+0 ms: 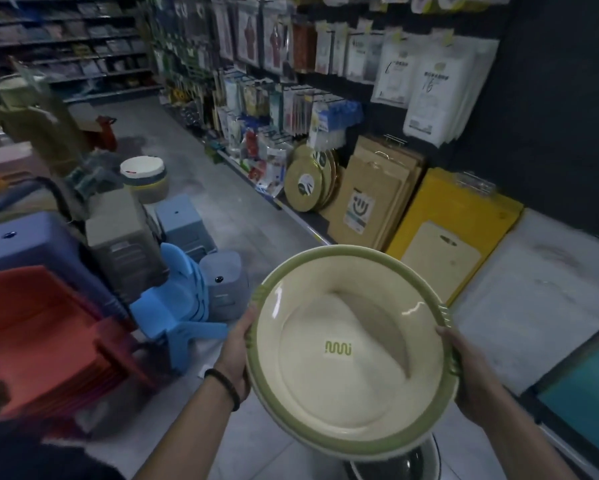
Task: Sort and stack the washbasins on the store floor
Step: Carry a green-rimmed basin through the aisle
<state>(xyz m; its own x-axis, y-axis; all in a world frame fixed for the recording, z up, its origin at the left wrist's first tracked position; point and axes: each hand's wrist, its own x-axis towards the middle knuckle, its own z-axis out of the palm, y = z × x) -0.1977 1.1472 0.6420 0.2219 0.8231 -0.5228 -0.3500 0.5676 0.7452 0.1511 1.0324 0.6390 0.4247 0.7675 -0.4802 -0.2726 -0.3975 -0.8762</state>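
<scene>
Head view: held the basin [350, 348] up between both hands, mouth tipped toward the camera, well clear of the floor [266, 441]. Gripped it with the left hand [237, 344] at the left rim, thumb over the green band, fingers hidden underneath. Gripped it likewise with the right hand [464, 372] at the opposite rim. Looked like several nested together, going by the extra rims at the lower edge. Spotted a darker bowl [405, 462] directly below, half hidden by the near rim. Probably called for a straight drop, or a carry to the round tubs [144, 171] far up the aisle to the left, with neither hand nearer. Noted stools [173, 299] near the left hand.
</scene>
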